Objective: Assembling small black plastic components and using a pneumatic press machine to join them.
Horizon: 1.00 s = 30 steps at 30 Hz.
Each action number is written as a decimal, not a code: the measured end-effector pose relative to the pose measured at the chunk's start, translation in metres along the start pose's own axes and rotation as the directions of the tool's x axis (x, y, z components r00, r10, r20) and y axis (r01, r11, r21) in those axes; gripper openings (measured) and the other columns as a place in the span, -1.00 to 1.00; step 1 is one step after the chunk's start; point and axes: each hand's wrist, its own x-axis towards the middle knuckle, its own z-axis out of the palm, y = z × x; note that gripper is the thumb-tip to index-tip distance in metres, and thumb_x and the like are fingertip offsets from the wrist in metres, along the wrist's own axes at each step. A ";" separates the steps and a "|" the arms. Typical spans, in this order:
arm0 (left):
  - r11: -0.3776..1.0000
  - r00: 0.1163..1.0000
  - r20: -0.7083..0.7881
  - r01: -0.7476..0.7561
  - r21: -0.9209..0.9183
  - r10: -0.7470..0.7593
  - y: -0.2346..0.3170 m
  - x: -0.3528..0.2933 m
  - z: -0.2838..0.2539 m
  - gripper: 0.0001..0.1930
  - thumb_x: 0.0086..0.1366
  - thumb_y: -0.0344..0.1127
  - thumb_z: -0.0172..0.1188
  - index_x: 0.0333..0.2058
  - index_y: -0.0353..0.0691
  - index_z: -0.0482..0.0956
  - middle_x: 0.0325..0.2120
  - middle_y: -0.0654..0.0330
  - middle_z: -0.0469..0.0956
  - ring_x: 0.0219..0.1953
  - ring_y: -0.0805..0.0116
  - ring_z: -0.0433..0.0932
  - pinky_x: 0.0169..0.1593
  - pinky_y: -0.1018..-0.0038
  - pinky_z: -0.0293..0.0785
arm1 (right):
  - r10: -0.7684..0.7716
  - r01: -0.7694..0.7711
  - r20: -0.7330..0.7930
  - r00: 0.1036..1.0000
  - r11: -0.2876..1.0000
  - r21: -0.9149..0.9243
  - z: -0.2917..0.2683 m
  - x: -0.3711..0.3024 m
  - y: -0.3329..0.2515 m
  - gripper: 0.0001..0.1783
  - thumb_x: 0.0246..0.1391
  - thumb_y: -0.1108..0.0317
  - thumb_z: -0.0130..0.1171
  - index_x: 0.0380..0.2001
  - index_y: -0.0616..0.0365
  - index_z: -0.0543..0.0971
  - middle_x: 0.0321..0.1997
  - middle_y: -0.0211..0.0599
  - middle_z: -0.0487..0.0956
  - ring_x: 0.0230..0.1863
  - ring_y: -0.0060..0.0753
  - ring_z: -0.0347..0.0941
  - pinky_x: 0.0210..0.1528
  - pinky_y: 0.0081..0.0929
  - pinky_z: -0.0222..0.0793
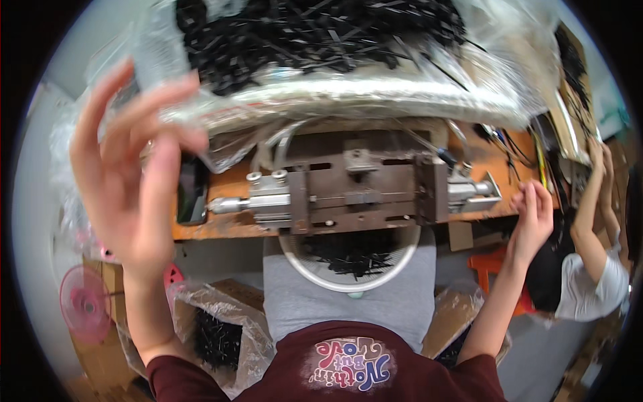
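Observation:
My left hand (130,181) is raised at the left, over the left end of the bench, smeared by motion. Its fingers are spread and I see nothing in them. Beyond the right end of a brown metal fixture (388,177), my right hand (534,218) has its fingers bent in toward the thumb. Whatever may be between those fingertips is too small to make out. The fixture carries a silver air cylinder (268,201) on its left and another cylinder (472,189) on its right. Neither hand touches the fixture.
Black strip-like parts (321,33) heap in clear plastic behind the fixture. A white basket (348,288) with black pieces sits at my lap. A phone (193,191) lies on the wooden bench (221,232). Bagged boxes flank my legs; another person (593,268) works at right.

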 end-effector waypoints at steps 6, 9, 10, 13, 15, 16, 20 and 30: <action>0.960 0.900 0.342 -0.279 -0.022 0.269 0.010 -0.054 0.021 -0.36 0.09 -0.59 0.31 0.18 -0.19 0.36 -0.06 -0.09 0.66 -0.39 0.29 0.61 -0.04 0.29 0.47 | 0.129 -0.019 0.199 0.971 0.878 -0.478 -0.030 0.071 0.058 -0.69 0.10 0.37 0.40 -0.13 0.22 0.56 -0.58 -0.41 0.59 -0.63 -0.69 0.43 -0.61 -0.69 0.22; 0.973 0.897 0.384 -0.228 -0.022 0.219 0.014 -0.066 0.029 -0.37 0.05 -0.58 0.34 0.14 -0.19 0.39 -0.10 0.00 0.69 -0.35 0.28 0.64 -0.04 0.29 0.50 | 0.107 0.031 0.127 0.986 0.631 -0.775 -0.032 0.100 0.078 -0.69 0.00 0.38 0.43 -0.19 0.22 0.60 -0.61 -0.38 0.59 -0.62 -0.63 0.47 -0.55 -0.57 0.34; 0.978 0.896 0.395 -0.204 -0.033 0.201 0.015 -0.070 0.033 -0.38 0.05 -0.58 0.34 0.13 -0.19 0.39 -0.10 0.00 0.69 -0.33 0.27 0.65 -0.05 0.29 0.51 | 0.173 -0.017 0.097 0.980 0.562 -0.827 -0.033 0.108 0.084 -0.71 -0.03 0.39 0.44 -0.22 0.23 0.62 -0.61 -0.37 0.60 -0.61 -0.61 0.48 -0.52 -0.53 0.38; 0.984 0.911 0.371 -0.167 -0.062 0.178 0.016 -0.080 0.042 -0.39 0.06 -0.57 0.35 0.12 -0.21 0.39 -0.11 0.00 0.69 -0.30 0.24 0.67 -0.09 0.31 0.52 | 0.282 -0.032 0.171 0.944 0.596 -0.802 -0.036 0.123 0.098 -0.83 0.03 0.42 0.38 -0.38 0.29 0.60 -0.63 -0.44 0.54 -0.62 -0.65 0.41 -0.54 -0.58 0.26; 0.987 0.915 0.373 -0.122 -0.100 0.151 0.014 -0.088 0.047 -0.41 0.07 -0.56 0.35 0.11 -0.22 0.40 -0.11 0.00 0.69 -0.28 0.23 0.68 -0.10 0.32 0.53 | 0.312 0.023 0.217 0.925 0.524 -0.851 -0.038 0.123 0.100 -0.82 -0.02 0.39 0.40 -0.40 0.27 0.63 -0.57 -0.30 0.61 -0.53 -0.47 0.55 -0.40 -0.47 0.43; 0.987 0.921 0.363 -0.107 -0.124 0.145 0.013 -0.092 0.049 -0.42 0.07 -0.56 0.35 0.11 -0.23 0.41 -0.11 0.00 0.70 -0.27 0.22 0.69 -0.11 0.32 0.53 | 0.255 0.087 0.241 0.936 0.497 -0.863 -0.039 0.120 0.097 -0.82 -0.01 0.38 0.38 -0.39 0.27 0.62 -0.56 -0.27 0.61 -0.51 -0.42 0.56 -0.38 -0.45 0.44; 0.980 0.930 0.346 -0.062 -0.187 0.125 0.016 -0.101 0.060 -0.50 0.07 -0.57 0.34 0.04 -0.24 0.48 -0.13 0.01 0.70 -0.29 0.25 0.69 -0.13 0.34 0.54 | -0.099 0.287 0.276 0.956 0.508 -0.812 -0.032 0.083 0.054 -0.84 0.16 0.40 0.28 -0.23 0.24 0.58 -0.49 -0.20 0.58 -0.45 -0.30 0.53 -0.29 -0.40 0.44; 0.627 0.792 0.538 0.581 -0.519 -0.288 0.050 -0.094 0.119 -0.51 0.08 -0.64 0.41 0.05 -0.39 0.62 -0.10 -0.01 0.64 -0.19 0.31 0.69 -0.13 0.47 0.69 | -0.625 0.981 0.780 0.009 0.157 0.114 0.072 -0.082 -0.067 -0.78 -0.07 0.42 0.19 -0.29 0.18 0.67 -0.38 -0.26 0.56 -0.52 -0.50 0.42 -0.53 -0.56 0.30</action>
